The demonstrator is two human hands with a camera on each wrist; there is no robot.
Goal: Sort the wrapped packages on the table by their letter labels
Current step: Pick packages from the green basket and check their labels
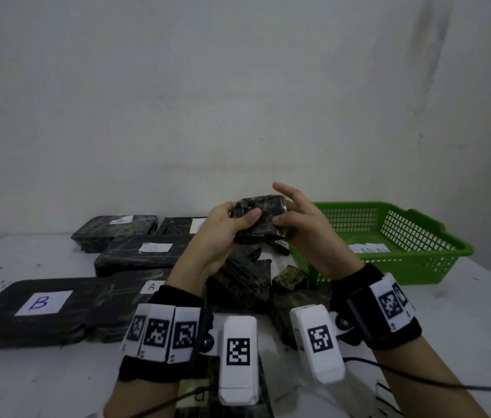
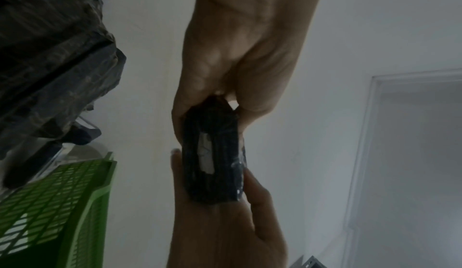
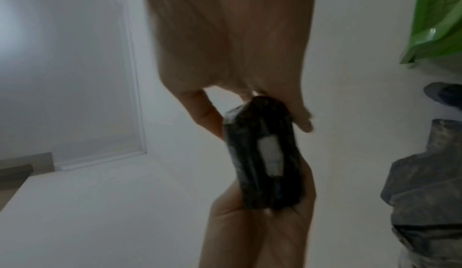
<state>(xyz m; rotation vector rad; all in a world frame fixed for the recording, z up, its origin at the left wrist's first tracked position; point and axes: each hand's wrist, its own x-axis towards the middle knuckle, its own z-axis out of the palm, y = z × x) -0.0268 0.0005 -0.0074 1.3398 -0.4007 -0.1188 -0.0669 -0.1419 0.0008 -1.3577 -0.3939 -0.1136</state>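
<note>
Both hands hold a small dark wrapped package [image 1: 261, 220] up above the table [image 1: 464, 312], a little left of the green basket. My left hand [image 1: 220, 230] grips its left end with the thumb across the near face. My right hand [image 1: 301, 224] pinches the right end, thumb in front and index finger raised. Both wrist views show the package [image 2: 212, 173] [image 3: 265, 173] edge-on between the two hands. It carries a white label [image 2: 206, 153] [image 3: 271, 157] whose letter I cannot read. Flat packages lie at left: a large B [image 1: 39, 303], an A [image 1: 151, 286], a B [image 1: 153, 247] and an A [image 1: 120, 220].
A green mesh basket [image 1: 413, 236] with white paper slips inside stands at the right. A loose pile of small dark packages [image 1: 247, 276] lies under my hands. A black cable [image 1: 419, 375] runs across the table at the lower right. A wall closes the back.
</note>
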